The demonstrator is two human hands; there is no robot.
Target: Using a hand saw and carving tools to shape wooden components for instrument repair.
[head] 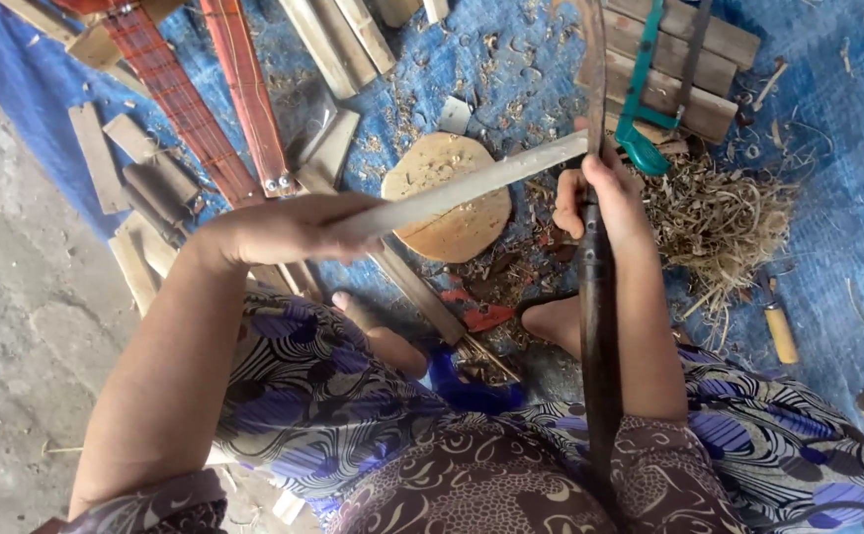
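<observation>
Head view. Left hand (289,229): closed round one end of a pale bamboo strip (462,188), which ran up and away to the right hand. Right hand (605,198): closed on a long dark blade (598,297), its handle running back towards the body, its edge meeting the strip just beside the fingers.

Beyond the strip, between the two hands: one round wooden block (452,198) on a blue tarpaulin (827,218). Right of the right hand: one heap of dry shavings (719,222). Beyond it: one teal-framed saw (645,109) lying on planks. Far right, near the knee: one small yellow-handled tool (778,331). Beyond the left hand: two red slatted frames (215,99) and scattered bamboo offcuts, too many to count.
</observation>
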